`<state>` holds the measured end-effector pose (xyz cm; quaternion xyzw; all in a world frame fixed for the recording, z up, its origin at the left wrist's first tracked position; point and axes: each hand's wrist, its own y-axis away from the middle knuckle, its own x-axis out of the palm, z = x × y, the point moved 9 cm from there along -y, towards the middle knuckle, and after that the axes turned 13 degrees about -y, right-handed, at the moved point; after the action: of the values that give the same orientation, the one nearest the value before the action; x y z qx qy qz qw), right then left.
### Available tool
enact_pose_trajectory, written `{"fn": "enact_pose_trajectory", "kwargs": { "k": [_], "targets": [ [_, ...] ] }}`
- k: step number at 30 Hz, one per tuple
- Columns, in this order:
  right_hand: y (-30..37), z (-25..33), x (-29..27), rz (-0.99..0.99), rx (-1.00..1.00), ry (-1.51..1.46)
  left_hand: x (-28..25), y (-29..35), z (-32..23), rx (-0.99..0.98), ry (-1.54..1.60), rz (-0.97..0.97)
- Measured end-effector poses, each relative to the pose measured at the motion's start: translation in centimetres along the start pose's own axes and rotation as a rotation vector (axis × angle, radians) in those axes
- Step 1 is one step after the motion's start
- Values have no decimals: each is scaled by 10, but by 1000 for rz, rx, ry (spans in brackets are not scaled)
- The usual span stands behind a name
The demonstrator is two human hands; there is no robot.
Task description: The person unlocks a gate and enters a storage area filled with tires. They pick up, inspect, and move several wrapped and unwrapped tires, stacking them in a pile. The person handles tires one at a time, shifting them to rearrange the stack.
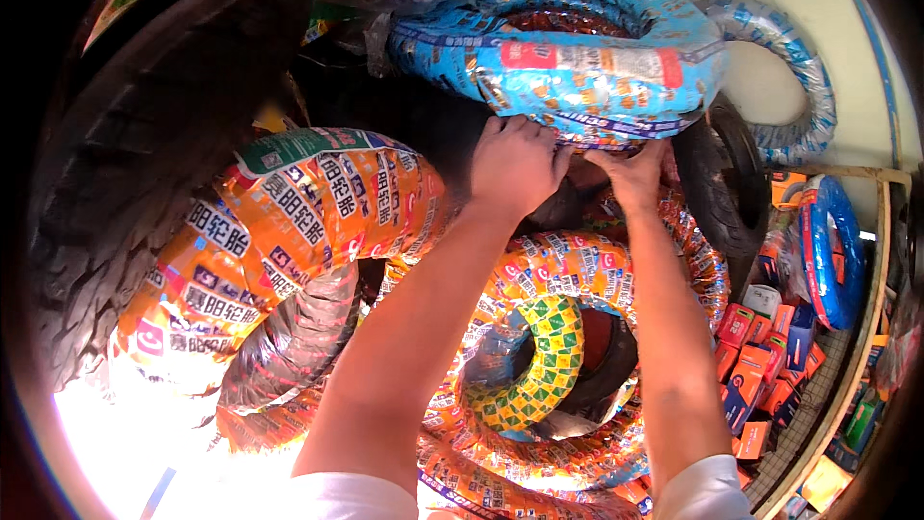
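A tyre in shiny blue wrapping (597, 77) lies tilted on top of the pile, ahead of me. At its lower front edge, my left hand (515, 164) has its knuckles up and fingers curled against the wrapping. My right hand (635, 173) grips the same edge a little to the right, its thumb toward the left hand and its other fingers hidden beneath the tyre. Below my forearms sit tyres in orange printed wrapping (568, 265), and a yellow-and-green wrapped tyre (558, 347) shows inside their ring.
A large bare black tyre (154, 135) stands at the left, beside an orange-wrapped tyre (289, 202). Another black tyre (736, 193) leans at the right. A blue-and-silver wrapped tyre (818, 87) rests against the pale wall. Small boxes (756, 366) fill a mesh rack at the right.
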<state>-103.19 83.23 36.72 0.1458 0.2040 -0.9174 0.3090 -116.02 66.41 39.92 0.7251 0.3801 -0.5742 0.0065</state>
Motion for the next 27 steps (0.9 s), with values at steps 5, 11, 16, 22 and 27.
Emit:
{"fn": "enact_pose_trajectory", "kwargs": {
  "k": [5,11,16,22,27],
  "targets": [
    [29,-64,20,-240,762,-787,14,-3,6,-27,-18,99],
    [37,-78,72,-327,840,-1202,1,-9,8,-73,-23,-59],
    [30,-102,45,-479,868,-999,7,-8,12,-149,-50,58],
    [-15,-75,12,-293,968,-900,-13,7,10,-2,53,-114],
    [-49,-57,-9,-203,1099,-861,-14,10,-5,85,54,-86]
  ]
}}
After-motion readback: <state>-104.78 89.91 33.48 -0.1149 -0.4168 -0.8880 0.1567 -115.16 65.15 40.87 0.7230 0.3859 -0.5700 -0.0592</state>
